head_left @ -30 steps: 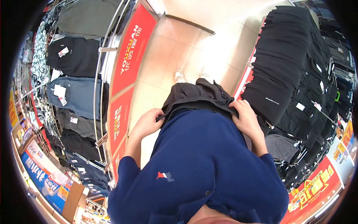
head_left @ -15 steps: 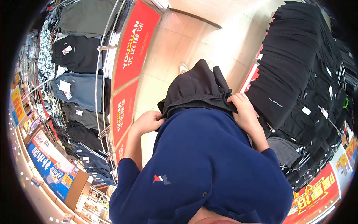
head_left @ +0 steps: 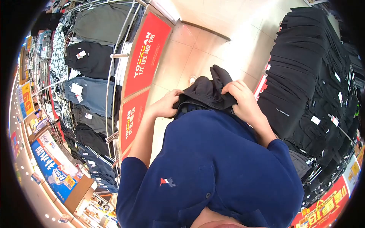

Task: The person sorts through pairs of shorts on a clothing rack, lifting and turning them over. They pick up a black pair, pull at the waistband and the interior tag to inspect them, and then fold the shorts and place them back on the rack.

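Observation:
Black trousers (head_left: 199,93) with a gathered elastic waistband hang bunched in front of my navy shirt (head_left: 228,163). At the left end of the waistband, the fingers of my left hand (head_left: 166,105) are closed on the cloth. My right hand (head_left: 239,97) pinches the right side, with thumb and fingertips on the fabric. A folded part of the trousers sticks up between the hands, nearer the right one. The lower part of the garment is hidden from view.
On my left stands a rack of trousers (head_left: 91,59) with metal rails and a red sign panel (head_left: 146,57). To my right, a long row of black trousers (head_left: 294,72) hangs beside tagged dark garments (head_left: 327,102). A tiled aisle floor (head_left: 186,43) lies ahead, with a shoe (head_left: 192,79) showing.
Both hands have moved closer together and a little farther from my body, so the waistband is narrower and more bunched. The view has shifted slightly, moving the racks right and down.

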